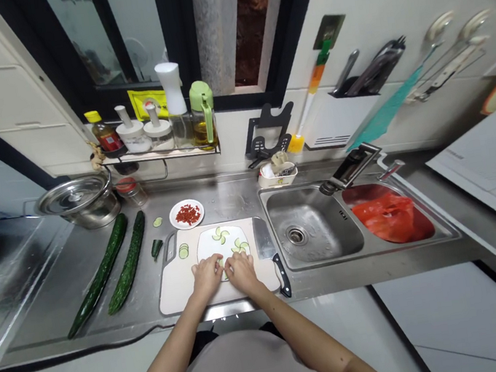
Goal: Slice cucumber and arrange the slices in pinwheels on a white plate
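Over the near edge of a white square plate (207, 240), my left hand (206, 277) and my right hand (241, 272) meet with bent fingers. Both pinch at a pale green cucumber slice (222, 265) lying between their fingertips, partly hidden by them. Cut slices form a pinwheel (220, 235) at the plate's far side and another pinwheel (239, 247) at its right. Beneath the plate is a light cutting board (177, 290). A small stack of cucumber slices (184, 251) sits on its left part, and a cleaver (263, 238) with a black handle lies along its right side.
Two whole cucumbers (126, 263) and a cut cucumber end (156, 248) lie left of the board. Behind it stands a plate of red berries (187, 214). A steel pot (85, 201) is at back left. Right is a double sink (314, 226) with a red bag (386, 218).
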Tool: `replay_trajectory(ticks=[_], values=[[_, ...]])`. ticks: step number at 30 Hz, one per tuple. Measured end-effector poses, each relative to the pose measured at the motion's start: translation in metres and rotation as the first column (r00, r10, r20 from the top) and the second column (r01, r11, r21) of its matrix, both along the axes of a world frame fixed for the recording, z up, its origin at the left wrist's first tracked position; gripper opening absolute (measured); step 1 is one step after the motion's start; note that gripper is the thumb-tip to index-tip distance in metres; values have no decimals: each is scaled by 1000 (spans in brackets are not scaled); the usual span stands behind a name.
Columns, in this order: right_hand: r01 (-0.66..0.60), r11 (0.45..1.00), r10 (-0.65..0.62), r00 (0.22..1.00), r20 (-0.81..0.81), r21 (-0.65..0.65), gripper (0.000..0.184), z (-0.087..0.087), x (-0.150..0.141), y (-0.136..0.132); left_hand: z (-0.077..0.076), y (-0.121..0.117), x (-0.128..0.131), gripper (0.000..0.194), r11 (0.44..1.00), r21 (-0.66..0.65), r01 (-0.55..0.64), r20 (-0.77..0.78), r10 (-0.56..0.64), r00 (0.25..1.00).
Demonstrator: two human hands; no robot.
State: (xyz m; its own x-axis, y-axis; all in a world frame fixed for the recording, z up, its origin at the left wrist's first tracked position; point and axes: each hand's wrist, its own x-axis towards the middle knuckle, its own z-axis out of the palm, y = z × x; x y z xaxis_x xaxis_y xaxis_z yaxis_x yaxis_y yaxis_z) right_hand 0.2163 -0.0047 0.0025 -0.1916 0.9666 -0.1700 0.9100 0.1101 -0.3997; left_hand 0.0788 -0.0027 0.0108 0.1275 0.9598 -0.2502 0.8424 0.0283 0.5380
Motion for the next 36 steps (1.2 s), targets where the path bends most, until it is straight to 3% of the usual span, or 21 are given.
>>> replay_trajectory(ticks=[8,15,28,36], values=[[-65,994,67,998,-18,86,20,2,6,-12,-3,-1,-4,30,999,33,24,-75,-21,997],[-94,993,95,995,-18,69,20,4,8,-16,-1,0,-8,29,998,25,64,-125,-60,990],[-111,992,112,994,-19,56,22,7,8,-16,-4,-3,-6,27,999,35,30,-75,-28,997],[-151,980,148,988,31,127,23,4,8,-18,-3,-4,-5,27,999,47,24,-70,-21,997]])
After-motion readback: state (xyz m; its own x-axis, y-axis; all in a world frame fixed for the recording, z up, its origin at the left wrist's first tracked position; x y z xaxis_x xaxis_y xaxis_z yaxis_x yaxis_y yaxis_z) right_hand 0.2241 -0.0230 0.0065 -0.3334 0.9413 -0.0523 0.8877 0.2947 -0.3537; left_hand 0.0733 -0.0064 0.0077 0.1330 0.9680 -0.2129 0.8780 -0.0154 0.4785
